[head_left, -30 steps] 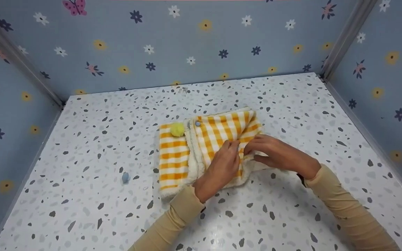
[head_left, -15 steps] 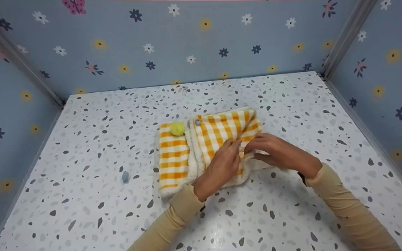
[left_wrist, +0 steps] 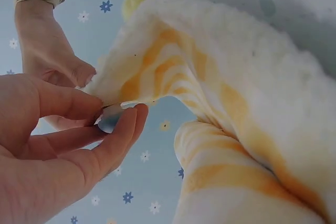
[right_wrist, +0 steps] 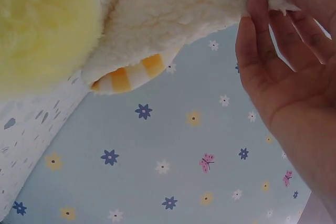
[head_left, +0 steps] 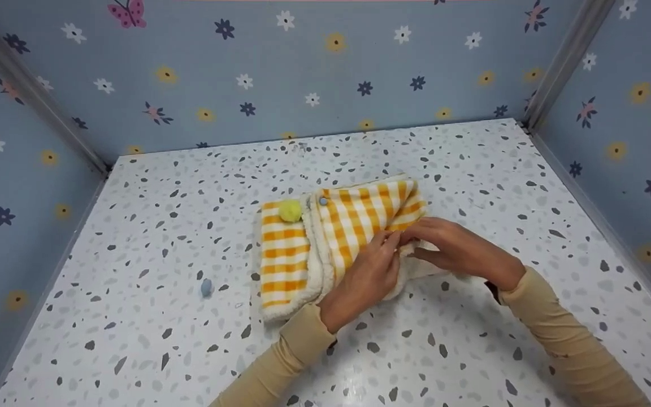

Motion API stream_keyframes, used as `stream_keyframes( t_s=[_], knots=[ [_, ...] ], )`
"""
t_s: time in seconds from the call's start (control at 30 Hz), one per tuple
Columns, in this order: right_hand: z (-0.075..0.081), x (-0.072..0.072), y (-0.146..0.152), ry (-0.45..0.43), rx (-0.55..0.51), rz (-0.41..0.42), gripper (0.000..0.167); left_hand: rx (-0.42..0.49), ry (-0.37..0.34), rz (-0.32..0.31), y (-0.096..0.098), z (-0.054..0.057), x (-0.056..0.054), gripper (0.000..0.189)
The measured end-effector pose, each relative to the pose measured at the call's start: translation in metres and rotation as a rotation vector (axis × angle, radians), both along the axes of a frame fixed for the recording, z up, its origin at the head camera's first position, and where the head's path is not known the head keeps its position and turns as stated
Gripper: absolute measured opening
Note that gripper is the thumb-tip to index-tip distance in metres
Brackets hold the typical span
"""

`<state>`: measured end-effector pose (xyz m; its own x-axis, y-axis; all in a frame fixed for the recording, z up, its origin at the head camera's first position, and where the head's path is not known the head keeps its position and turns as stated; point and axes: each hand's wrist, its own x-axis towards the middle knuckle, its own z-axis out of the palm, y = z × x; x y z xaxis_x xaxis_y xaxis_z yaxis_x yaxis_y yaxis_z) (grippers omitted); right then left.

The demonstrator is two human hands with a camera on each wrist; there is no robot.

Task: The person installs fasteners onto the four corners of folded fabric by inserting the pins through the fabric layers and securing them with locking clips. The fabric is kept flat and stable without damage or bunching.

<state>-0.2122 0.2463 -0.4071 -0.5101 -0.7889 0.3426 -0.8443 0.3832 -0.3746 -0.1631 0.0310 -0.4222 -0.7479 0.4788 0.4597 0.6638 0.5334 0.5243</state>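
A yellow-and-white checked cloth [head_left: 286,254] with a white fleece lining lies folded on the table. My left hand [head_left: 362,277] is over its right part. In the left wrist view, the thumb and fingers of that hand pinch a small blue button [left_wrist: 109,121] by the cloth's edge. Facing it, my right hand [head_left: 452,246] grips the same edge; the right wrist view has its fingers on the fleece [right_wrist: 199,3]. A second blue button [head_left: 324,201] sits near the cloth's top, beside a yellow pompom [head_left: 290,211]. The exact meeting point of button and edge is partly hidden by fingers.
A small blue oval piece [head_left: 206,288] lies loose on the speckled white table [head_left: 150,226], left of the cloth. Blue flowered panels [head_left: 314,68] stand at the back and both sides. Another yellow pompom [right_wrist: 42,30] hangs close in the right wrist view.
My left hand has shifted slightly to the right, and its fingertips now meet those of the right hand at the cloth's edge. The right hand stays almost in place.
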Motion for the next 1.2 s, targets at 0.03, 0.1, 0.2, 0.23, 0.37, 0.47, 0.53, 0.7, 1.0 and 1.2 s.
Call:
stream_keyframes(
  t_s=[0.03,0.1,0.2,0.23,0.37,0.47,0.53,0.7,1.0,1.2],
  knots=[
    [0.000,0.000,0.000,-0.003,-0.001,-0.013,0.031,0.010,0.000,0.000,0.000,0.000,0.000,0.032],
    [0.001,0.001,0.000,-0.009,0.002,-0.040,0.029,0.016,-0.004,-0.005,0.000,0.000,0.000,0.037],
    [0.002,0.001,0.000,-0.019,0.001,-0.064,0.023,0.002,-0.006,-0.012,-0.002,-0.001,-0.001,0.042],
    [0.002,0.001,0.000,-0.021,0.001,-0.068,0.022,-0.004,-0.001,-0.012,-0.002,-0.002,-0.001,0.043],
    [0.002,0.000,0.000,-0.050,0.010,-0.084,0.018,-0.019,0.014,0.015,-0.003,-0.007,-0.002,0.042],
    [0.003,-0.001,0.002,-0.123,0.015,-0.105,0.020,-0.008,-0.007,0.033,-0.003,-0.008,-0.004,0.031],
    [0.003,-0.002,0.004,-0.179,0.014,-0.118,0.022,0.003,-0.013,0.031,-0.003,-0.007,-0.004,0.020],
    [0.002,-0.004,0.008,-0.208,0.021,-0.127,0.017,0.005,0.045,0.012,-0.005,-0.008,-0.003,0.014],
    [0.001,-0.005,0.007,-0.128,0.042,-0.110,0.004,-0.001,0.048,0.037,-0.008,-0.006,-0.002,0.016],
    [0.004,-0.004,0.004,-0.117,0.019,-0.130,0.009,-0.029,-0.021,0.105,-0.011,0.005,-0.002,0.014]
  ],
)
